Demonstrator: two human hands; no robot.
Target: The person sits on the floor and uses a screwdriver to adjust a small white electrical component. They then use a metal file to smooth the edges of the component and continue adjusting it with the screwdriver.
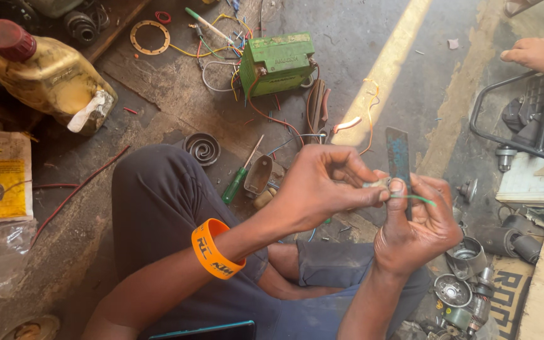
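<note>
My left hand pinches a small pale connector between thumb and fingertips. An orange wristband sits on that forearm. My right hand holds a flat dark metal blade upright and presses a thin green wire against the connector. Both hands meet above my bent knee in dark trousers. I sit on a dirty concrete floor.
A green box with tangled wires lies ahead, a green-handled screwdriver and a metal coil by my knee. A yellow oil bottle stands at left. Motor parts lie at right. Another person's hand rests top right.
</note>
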